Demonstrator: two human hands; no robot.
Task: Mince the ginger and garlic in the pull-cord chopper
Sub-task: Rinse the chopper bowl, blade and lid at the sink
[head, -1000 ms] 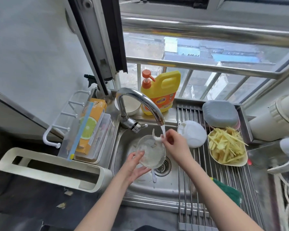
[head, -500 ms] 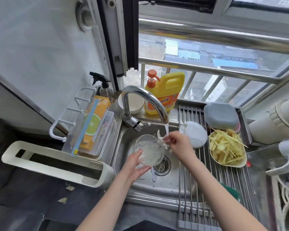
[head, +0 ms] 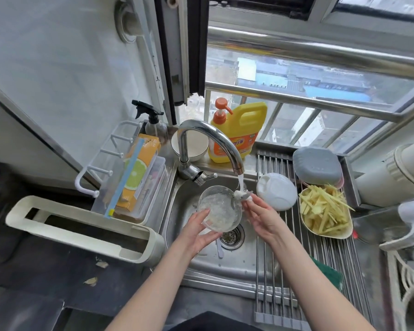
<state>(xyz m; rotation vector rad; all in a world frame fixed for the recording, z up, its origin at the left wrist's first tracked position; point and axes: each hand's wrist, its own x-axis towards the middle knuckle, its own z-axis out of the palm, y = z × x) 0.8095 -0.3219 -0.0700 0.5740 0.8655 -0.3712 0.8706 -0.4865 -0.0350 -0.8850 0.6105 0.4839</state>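
There is only the head view. At the centre of the frame the left hand (head: 196, 229) cups the clear chopper bowl (head: 219, 209) from below and the near side, fingers curled round its wall, holding it tilted over the sink (head: 237, 259). The right hand (head: 261, 215) pinches the white blade insert (head: 242, 195) at its fingertips, directly under the water stream (head: 240, 183) falling from the faucet (head: 210, 137). The chopper lid (head: 276, 191) lies on the drying rack (head: 280, 271) just right of the sink, and the dish of ginger strips (head: 325, 212) sits further right on the same rack. No garlic can be made out.

This looks like rinsing the chopper parts before loading. To do it well, the fingers should stay on the plastic hub and off the blade edges, turning the insert slowly so water reaches both sides. The bowl is best kept low in the basin so splash stays inside.

Room is tight. The faucet spout hangs just above the insert, the bowl rim is close to the right fingers, and the lid lies just beside the right hand. The open way out is toward the lower centre of the frame, over the drain (head: 232, 237). The dish soap jug (head: 237, 132) stands behind the faucet, out of the way.
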